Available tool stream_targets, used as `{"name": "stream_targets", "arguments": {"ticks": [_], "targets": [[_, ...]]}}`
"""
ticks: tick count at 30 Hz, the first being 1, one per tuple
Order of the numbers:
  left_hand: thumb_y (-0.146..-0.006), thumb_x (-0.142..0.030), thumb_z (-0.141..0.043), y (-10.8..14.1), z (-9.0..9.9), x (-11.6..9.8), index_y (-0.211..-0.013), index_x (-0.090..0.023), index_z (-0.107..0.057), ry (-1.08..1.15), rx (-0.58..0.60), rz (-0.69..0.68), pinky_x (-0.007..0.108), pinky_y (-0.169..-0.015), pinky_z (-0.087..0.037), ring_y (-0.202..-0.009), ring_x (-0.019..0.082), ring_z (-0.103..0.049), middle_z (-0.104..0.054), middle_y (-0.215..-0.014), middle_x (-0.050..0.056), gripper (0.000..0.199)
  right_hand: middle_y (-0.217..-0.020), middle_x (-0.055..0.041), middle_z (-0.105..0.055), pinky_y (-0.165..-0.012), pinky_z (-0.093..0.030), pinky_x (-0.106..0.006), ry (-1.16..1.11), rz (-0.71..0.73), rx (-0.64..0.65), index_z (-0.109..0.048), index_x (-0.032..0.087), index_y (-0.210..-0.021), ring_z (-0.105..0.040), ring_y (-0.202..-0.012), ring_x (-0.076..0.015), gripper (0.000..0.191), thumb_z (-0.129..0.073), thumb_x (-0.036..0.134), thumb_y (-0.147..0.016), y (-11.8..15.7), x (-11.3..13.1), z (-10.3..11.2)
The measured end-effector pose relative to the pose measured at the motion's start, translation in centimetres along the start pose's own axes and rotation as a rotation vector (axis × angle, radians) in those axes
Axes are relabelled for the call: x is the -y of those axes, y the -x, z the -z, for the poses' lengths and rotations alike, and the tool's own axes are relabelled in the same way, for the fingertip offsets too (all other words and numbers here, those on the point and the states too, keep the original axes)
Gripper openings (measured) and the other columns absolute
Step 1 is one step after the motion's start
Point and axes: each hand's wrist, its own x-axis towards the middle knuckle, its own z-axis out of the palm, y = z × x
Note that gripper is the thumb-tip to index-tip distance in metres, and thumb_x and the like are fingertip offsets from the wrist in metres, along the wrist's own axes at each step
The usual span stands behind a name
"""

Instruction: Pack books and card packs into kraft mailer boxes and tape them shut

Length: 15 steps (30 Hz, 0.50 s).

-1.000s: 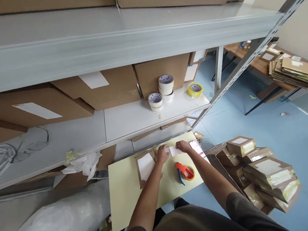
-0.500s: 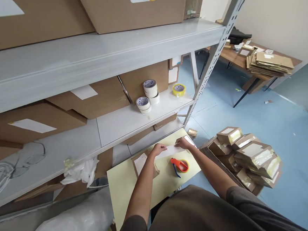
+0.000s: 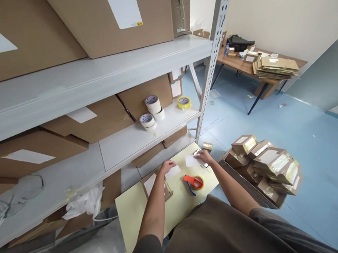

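My left hand [image 3: 167, 166] pinches a white paper slip [image 3: 173, 171] over the pale yellow tabletop [image 3: 134, 210]. In my right hand [image 3: 204, 156] is a second white slip [image 3: 192, 161], held apart from the first by a gap. Beneath my left forearm lies a small cardboard box [image 3: 168, 192] with a white paper on it. An orange tape dispenser [image 3: 193, 181] with a blue handle rests on the tabletop between my arms. Partly behind my right hand, a phone-like flat object [image 3: 197, 152] lies at the table's far corner.
A grey metal shelf [image 3: 147, 151] with large cartons [image 3: 146, 93] stands beyond the table. It holds white tape rolls [image 3: 148, 122] and a yellow tape roll [image 3: 184, 103]. At the right, a bin [image 3: 248, 188] is heaped with small taped boxes [image 3: 271, 156]. A wooden table [image 3: 240, 63] stands farther off.
My hands have moved apart, and the white paper between them now shows as two separate slips, one in each hand. The camera view has shifted toward the right.
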Motion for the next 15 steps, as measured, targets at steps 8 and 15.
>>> {"name": "stream_targets", "arguments": {"ticks": [8, 15], "targets": [[-0.062, -0.032, -0.096, 1.5, -3.4, -1.8, -0.106, -0.019, -0.082, -0.009, -0.294, -0.166, 0.045, -0.117, -0.043, -0.128, 0.034, -0.067, -0.076, -0.128, 0.018, 0.048, -0.077, -0.0011, -0.075, -0.057, -0.052, -0.025, -0.041, 0.136, 0.194, -0.077, 0.020, -0.086, -0.066, -0.063, -0.0168, 0.023, -0.075, 0.024, -0.063, 1.6, 2.3, -1.2], [-0.080, -0.061, -0.077, 9.2, -3.2, -1.4, -0.104, -0.016, -0.082, 0.219, -0.285, -0.177, 0.038, -0.092, -0.056, -0.096, 0.027, -0.074, -0.081, -0.099, 0.013, 0.052, -0.096, -0.0020, -0.080, -0.068, -0.054, -0.027, 0.248, 0.361, 0.312, -0.085, 0.025, -0.098, -0.067, -0.079, -0.0195, 0.046, -0.072, 0.008, -0.057, 2.1, 4.1, -5.3]]}}
